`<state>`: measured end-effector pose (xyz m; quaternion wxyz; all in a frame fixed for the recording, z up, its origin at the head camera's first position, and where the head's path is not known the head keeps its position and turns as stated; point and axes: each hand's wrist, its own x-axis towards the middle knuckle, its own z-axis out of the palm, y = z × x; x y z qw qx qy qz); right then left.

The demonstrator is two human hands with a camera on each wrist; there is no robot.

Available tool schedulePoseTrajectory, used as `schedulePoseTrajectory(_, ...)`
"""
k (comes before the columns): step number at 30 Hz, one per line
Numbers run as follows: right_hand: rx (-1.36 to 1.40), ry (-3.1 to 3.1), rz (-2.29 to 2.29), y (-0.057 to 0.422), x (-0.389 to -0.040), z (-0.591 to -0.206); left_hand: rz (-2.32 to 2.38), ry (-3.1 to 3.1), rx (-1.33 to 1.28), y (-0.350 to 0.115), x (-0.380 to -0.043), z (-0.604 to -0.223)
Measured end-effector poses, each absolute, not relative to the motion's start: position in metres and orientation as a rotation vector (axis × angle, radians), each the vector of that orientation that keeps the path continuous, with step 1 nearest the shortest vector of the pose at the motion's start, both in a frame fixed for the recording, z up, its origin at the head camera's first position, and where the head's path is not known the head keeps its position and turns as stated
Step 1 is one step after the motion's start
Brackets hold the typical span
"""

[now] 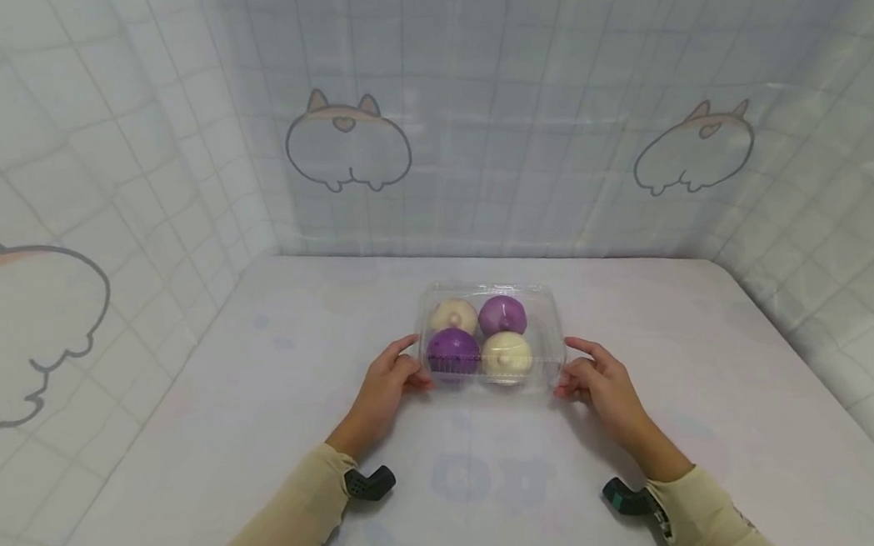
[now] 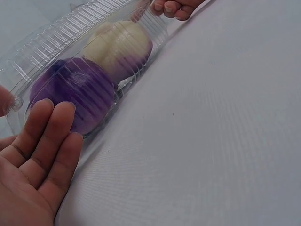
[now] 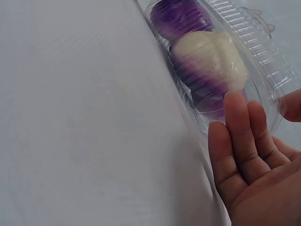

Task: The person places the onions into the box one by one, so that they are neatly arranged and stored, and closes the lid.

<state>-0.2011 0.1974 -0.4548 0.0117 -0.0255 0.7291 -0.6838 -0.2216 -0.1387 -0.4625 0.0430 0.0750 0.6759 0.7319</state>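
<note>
A clear plastic clamshell box (image 1: 548,341) stands on the table with its lid down. Inside, two purple (image 1: 453,351) and two cream round pieces (image 1: 506,356) lie in a crossed pattern. They look like buns; their kind is not certain. My left hand (image 1: 389,383) is at the box's left front corner, three fairly straight fingers (image 2: 49,134) by the front wall and another fingertip at the side. At the right front corner, my right hand (image 1: 597,384) mirrors it, its fingers (image 3: 237,122) fairly straight before the ribbed wall. How firmly either hand touches is hard to tell.
A white, faintly printed cloth covers the table (image 1: 230,453). Grid-patterned curtains (image 1: 515,76) with cartoon dog drawings (image 1: 348,149) stand behind and on both sides. Dark wrist devices (image 1: 371,483) sit on both forearms, over light sleeves (image 1: 294,515).
</note>
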Motion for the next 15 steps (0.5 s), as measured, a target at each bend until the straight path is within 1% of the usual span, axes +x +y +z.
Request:
schedulePoseTrajectory(8,-0.027,2.279,-2.085,0.199,-0.203,-0.459,2.255,2.088,0.197,-0.143,-0.220,-0.470)
schedulePoseTrajectory(15,0.101,2.340,-2.030,0.221,-0.213,-0.452,2.222,2.077,0.237,-0.141,-0.223,-0.470)
